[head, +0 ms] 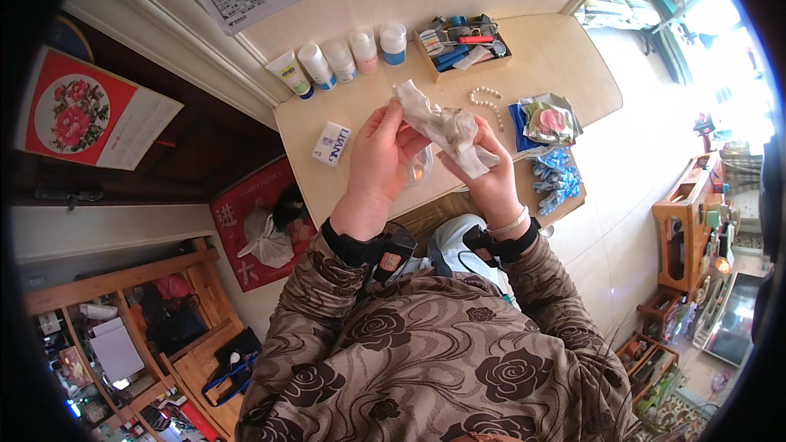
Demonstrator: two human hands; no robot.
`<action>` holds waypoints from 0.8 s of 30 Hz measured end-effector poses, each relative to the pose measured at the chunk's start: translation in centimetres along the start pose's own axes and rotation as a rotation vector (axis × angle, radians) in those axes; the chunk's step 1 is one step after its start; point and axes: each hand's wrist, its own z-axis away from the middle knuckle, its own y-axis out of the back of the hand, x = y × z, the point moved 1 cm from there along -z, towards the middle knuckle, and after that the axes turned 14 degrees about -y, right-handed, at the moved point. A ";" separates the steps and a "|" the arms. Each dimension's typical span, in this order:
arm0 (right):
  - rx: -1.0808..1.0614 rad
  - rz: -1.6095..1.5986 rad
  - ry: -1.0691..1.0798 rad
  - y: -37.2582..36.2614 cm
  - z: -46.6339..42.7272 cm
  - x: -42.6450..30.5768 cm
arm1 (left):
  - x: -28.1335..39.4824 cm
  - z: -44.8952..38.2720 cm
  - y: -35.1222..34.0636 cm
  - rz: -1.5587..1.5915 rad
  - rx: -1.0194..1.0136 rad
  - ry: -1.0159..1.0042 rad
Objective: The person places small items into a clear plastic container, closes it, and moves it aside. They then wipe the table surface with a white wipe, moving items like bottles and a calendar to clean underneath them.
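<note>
Both hands hold a crumpled white tissue (pixel 451 129) above the pale wooden tabletop (pixel 540 55). My left hand (pixel 384 159) pinches its left end between thumb and fingers. On the other side, my right hand (pixel 488 166) grips the tissue's right part. Partly hidden under the hands is a clear plastic container (pixel 420 167) with something orange in it. A small white box or pack with blue lettering (pixel 331 143) lies left of my left hand. Beyond the hands lies a string of pearl-like beads (pixel 486 100). The hands cover part of the tabletop.
Several bottles and jars (pixel 339 61) and a tube (pixel 290 75) stand along the wall. An open box of small items (pixel 465 48) is at the back. Plastic packets (pixel 545 123) and blue-and-white crumpled material (pixel 556 181) lie at right. A tied plastic bag (pixel 267 238) is at lower left.
</note>
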 end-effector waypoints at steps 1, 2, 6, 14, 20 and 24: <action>-0.071 -0.179 -0.082 0.0 0.1 0.0 | -0.3 0.1 0.0 0.012 0.006 -0.002; -0.126 -0.354 -0.175 0.0 0.2 0.1 | -0.6 0.1 0.0 0.025 0.012 -0.004; -0.169 -0.782 -0.427 0.2 0.0 -0.4 | -1.3 1.2 -0.1 -0.091 -0.090 -0.051; 0.129 -0.343 -0.279 -0.2 0.4 -0.5 | -1.3 1.8 -0.2 -0.185 -0.077 -0.071; 0.058 -0.040 -0.230 2.3 3.1 -0.4 | -2.3 4.8 -0.1 -0.688 -0.310 -0.234; 0.201 -0.129 -0.389 5.0 3.2 -0.1 | -0.4 6.0 4.1 -1.020 -0.312 -0.417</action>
